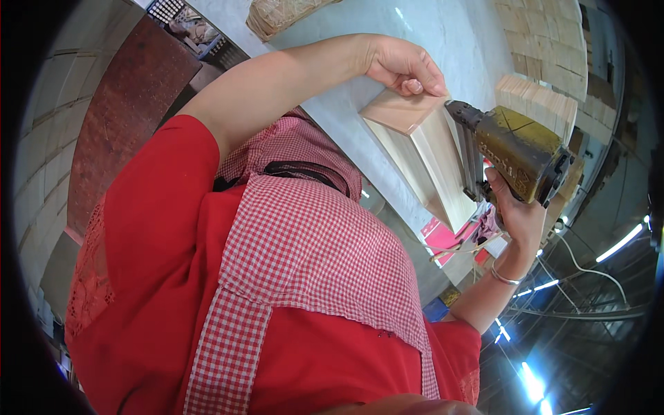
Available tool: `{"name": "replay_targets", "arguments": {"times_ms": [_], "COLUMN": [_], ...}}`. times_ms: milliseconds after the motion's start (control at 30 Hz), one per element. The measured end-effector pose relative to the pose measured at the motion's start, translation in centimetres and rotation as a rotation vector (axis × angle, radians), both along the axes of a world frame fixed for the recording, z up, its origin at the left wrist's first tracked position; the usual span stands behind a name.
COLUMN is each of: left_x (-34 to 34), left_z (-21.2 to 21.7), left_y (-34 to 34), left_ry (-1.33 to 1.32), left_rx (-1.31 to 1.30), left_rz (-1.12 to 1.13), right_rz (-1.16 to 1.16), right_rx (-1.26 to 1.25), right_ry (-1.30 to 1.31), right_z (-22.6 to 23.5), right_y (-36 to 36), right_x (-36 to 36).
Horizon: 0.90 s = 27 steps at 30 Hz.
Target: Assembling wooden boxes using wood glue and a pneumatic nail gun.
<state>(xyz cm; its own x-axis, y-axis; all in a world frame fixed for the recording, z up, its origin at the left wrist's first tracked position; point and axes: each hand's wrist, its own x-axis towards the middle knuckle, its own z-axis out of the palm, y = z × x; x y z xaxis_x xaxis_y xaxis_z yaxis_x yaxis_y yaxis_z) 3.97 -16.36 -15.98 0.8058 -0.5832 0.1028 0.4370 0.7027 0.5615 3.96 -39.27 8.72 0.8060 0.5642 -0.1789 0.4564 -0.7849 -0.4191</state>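
A pale wooden box (430,155) stands on the light table, its end panel (401,111) facing up. My left hand (408,66) reaches across from the left, its fingers curled and its thumb and fingertips pinched at the panel's far corner. In my right hand (519,214) is a worn, yellow-brown nail gun (520,149), gripped by its handle. The nose of the gun points at that same corner, close beside my left fingertips. Whether the nose touches the wood, I cannot tell. The gun hides part of the box's right side.
Stacked wooden pieces (539,104) are beyond the gun on the right. A brown wrapped bundle (283,15) lies at the table's far side. A black plastic crate (190,31) is at the upper left. Pale hose or cord (460,250) runs below the box near pink material (446,238).
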Motion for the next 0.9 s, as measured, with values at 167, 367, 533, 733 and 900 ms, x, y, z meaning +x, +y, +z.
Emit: {"name": "replay_targets", "arguments": {"times_ms": [167,367,533,733,900], "left_x": [-0.5,-1.8,-5.4,-6.6,-6.2], "left_z": [0.4,1.1,1.7,2.3,2.3], "left_y": [-0.2,-0.1,-0.1,-0.1,-0.2], "left_ry": [0.005,-0.007,-0.348,-0.637,-0.655], "left_rx": [0.061,0.204,0.534,0.894,0.949], "left_rz": [0.071,0.176,0.505,0.657,0.662], "right_rz": [0.004,-0.021,0.086,-0.001,-0.038], "right_rx": [-0.045,-0.096,-0.069,-0.118,-0.091], "right_ry": [-0.010,0.009,-0.100,-0.004,0.025], "right_z": [0.0,0.3,0.0,0.4,0.3], "right_y": [-0.2,-0.2,-0.3,-0.2,0.0], "right_x": [0.1,0.3,0.5,0.5,0.3]}}
